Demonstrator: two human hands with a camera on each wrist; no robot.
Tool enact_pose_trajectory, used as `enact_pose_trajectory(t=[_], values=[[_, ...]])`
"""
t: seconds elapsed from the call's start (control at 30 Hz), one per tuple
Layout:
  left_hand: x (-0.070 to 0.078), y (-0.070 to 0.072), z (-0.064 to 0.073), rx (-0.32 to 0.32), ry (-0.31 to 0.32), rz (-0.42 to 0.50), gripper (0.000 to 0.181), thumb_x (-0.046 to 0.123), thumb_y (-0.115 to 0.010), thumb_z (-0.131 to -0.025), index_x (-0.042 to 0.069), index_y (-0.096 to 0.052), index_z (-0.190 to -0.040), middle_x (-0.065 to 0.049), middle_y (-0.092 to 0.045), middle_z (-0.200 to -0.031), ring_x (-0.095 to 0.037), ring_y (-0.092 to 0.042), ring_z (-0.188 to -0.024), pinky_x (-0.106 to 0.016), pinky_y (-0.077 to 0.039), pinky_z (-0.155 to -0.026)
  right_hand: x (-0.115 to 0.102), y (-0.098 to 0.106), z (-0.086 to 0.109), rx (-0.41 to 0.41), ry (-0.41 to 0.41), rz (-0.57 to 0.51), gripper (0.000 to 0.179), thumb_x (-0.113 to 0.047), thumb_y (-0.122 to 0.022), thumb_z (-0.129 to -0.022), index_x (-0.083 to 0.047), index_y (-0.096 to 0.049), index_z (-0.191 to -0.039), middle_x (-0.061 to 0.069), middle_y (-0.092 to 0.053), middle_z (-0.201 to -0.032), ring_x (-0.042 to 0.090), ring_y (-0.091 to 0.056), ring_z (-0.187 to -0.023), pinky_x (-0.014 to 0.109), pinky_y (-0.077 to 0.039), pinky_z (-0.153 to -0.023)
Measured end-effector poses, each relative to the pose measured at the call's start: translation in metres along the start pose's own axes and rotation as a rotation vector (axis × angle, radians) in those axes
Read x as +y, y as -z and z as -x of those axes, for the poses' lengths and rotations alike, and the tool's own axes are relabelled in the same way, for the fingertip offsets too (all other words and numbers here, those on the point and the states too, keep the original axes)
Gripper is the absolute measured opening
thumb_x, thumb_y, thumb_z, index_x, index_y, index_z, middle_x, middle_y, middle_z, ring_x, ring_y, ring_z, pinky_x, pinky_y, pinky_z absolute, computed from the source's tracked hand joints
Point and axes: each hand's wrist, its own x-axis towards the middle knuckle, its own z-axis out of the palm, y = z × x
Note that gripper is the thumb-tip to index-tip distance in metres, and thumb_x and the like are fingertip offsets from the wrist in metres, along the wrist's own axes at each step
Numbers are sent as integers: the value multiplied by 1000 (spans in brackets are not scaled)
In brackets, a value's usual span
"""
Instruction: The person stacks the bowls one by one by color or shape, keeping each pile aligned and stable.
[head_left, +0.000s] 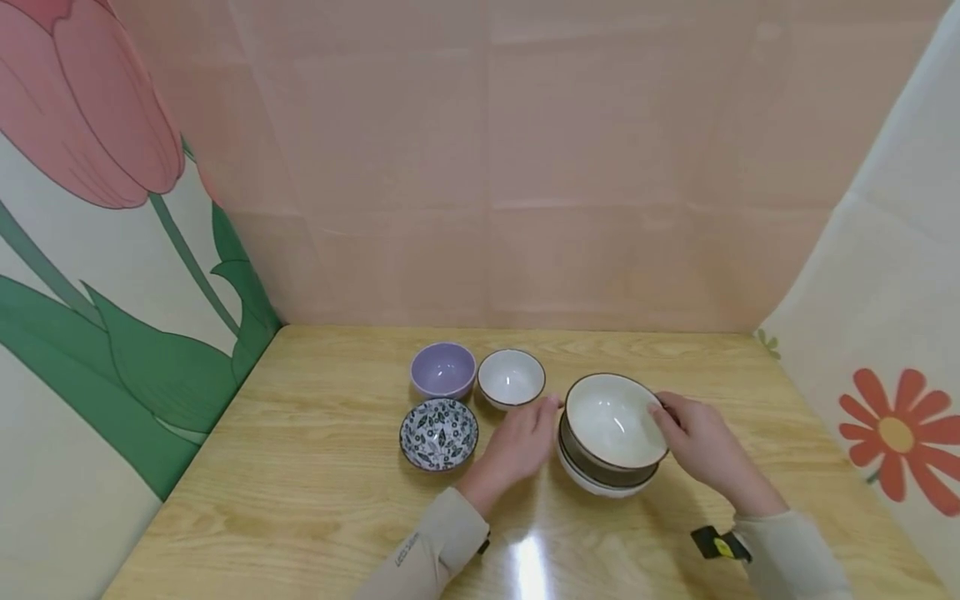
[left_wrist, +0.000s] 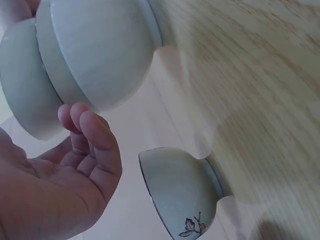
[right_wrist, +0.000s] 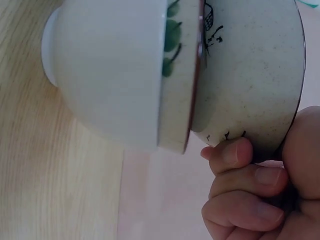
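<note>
My right hand (head_left: pixel 708 446) pinches the right rim of a cream bowl (head_left: pixel 611 421) with a dark brown edge, thumb inside and fingers outside. That bowl sits tilted in the top of a stack. Under it, in the right wrist view, come a brown-rimmed bowl (right_wrist: pixel 177 115) with green leaves and a plain white bowl (right_wrist: pixel 105 75) standing on the table. My left hand (head_left: pixel 520 448) is at the stack's left side, fingers loosely bent. In the left wrist view its fingertips (left_wrist: pixel 92 125) overlap the lower edge of the stacked bowls, without curling round them.
Left of the stack stand a small white bowl (head_left: pixel 512 379) with a dark rim, a purple bowl (head_left: pixel 442 371) and a blue-and-white patterned bowl (head_left: pixel 438 435). All are on the wooden table (head_left: pixel 300 483). A pink cloth (head_left: pixel 487 167) hangs along the back edge.
</note>
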Motion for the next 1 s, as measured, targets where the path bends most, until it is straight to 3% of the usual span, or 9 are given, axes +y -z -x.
enact_pose_trajectory(t=[0.2, 0.27, 0.43, 0.5, 0.7, 1.0], values=[[4, -2, 1, -41, -40, -3, 69, 55, -14, -107, 13, -55, -143, -2, -55, -145, -22, -51, -135, -36, -38, -114, 3, -3, 1, 2, -3, -10, 38, -18, -48, -106, 14, -58, -126, 26, -69, -108, 28, -67, -88, 39, -59, -68], [5, -2, 1, -48, -49, -23, 69, 55, -13, -107, 14, -59, -140, -2, -58, -143, -22, -53, -133, -36, -39, -113, 3, -4, 2, 3, -4, -16, 38, -18, -48, -106, 14, -58, -125, 25, -69, -105, 25, -66, -85, 35, -58, -65], [6, -3, 1, -35, -81, -62, 62, 52, -15, -108, 19, -67, -114, -2, -68, -126, -22, -61, -121, -37, -45, -106, 4, -7, 2, 1, -11, -26, 39, -17, -47, -106, 15, -57, -126, 26, -69, -105, 25, -67, -84, 33, -58, -64], [6, -4, 1, -30, -90, -71, 61, 50, -16, -108, 19, -67, -114, -2, -68, -126, -22, -62, -121, -37, -45, -106, 5, -8, 2, 1, -14, -25, 38, -16, -47, -106, 15, -57, -127, 27, -69, -105, 27, -68, -86, 35, -59, -65], [8, -7, 1, -26, -80, -94, 61, 49, -20, -108, 13, -59, -139, -1, -61, -138, -25, -57, -128, -39, -41, -111, 6, -11, 3, -17, -47, -31, 40, -19, -46, -107, 14, -55, -129, 28, -68, -108, 28, -68, -88, 37, -60, -66], [13, -9, 3, -20, -60, -166, 55, 43, -27, -109, 10, -56, -141, -5, -62, -137, -28, -59, -126, -41, -45, -107, 8, -14, 4, -22, -66, -28, 41, -21, -46, -107, 11, -54, -132, 30, -66, -113, 31, -68, -92, 40, -61, -68]])
